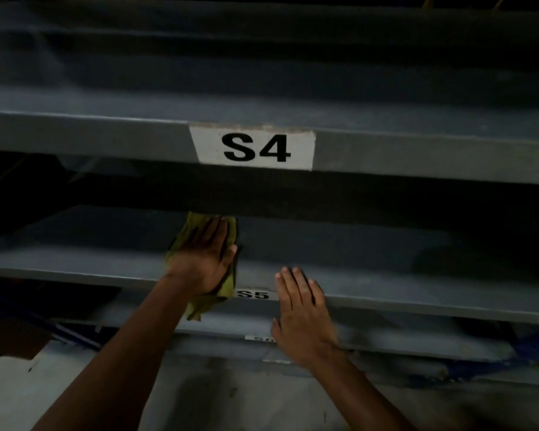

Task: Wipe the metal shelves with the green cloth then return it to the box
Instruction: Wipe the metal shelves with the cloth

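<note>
Mostly hidden beneath the flat left hand (204, 256): the green cloth (227, 286), showing only around the palm and at a corner hanging over the shelf edge. Partly covered by the right hand (302, 315): the S5 label (253, 294) on its right side, and the label below it (259, 338), too blurred to read. Lost in darkness: the back of the S5 shelf (386, 275), middle of the frame. Cut off at both frame edges: every shelf. Blurred at lower left: a brown shape (13, 337).
</note>
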